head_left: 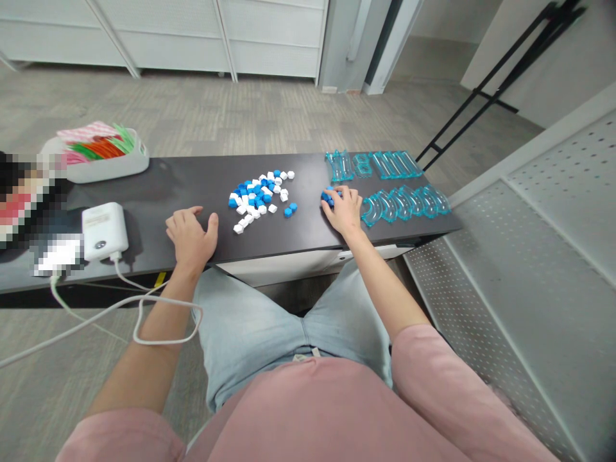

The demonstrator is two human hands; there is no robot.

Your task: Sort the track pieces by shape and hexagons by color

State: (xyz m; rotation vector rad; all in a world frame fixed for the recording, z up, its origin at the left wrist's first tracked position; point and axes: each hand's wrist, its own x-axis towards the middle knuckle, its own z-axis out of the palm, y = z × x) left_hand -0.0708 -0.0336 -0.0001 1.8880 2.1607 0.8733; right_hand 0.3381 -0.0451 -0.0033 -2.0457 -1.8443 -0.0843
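Note:
My left hand [192, 239] rests on the dark tabletop, fingers spread and thumb apart, with nothing in it. Over a small cluster of blue blocks [327, 197] curve the fingers of my right hand [344, 208], partly hiding them. Between my hands lies a loose pile of small faceted blocks, some blue [249, 188] and some white [250, 219]. Two or three blue blocks [290, 210] sit slightly apart on the pile's right side. Just right of my right hand is a row of clear teal curved pieces [399, 204].
Straight teal pieces [394, 165] line the far right edge of the dark table [308, 224]. On the left stand a white power bank [104, 231] with cables and a white basket [108, 168] of colourful sticks. A white cable [168, 298] loops over my left forearm. A perforated panel [543, 256] flanks the right.

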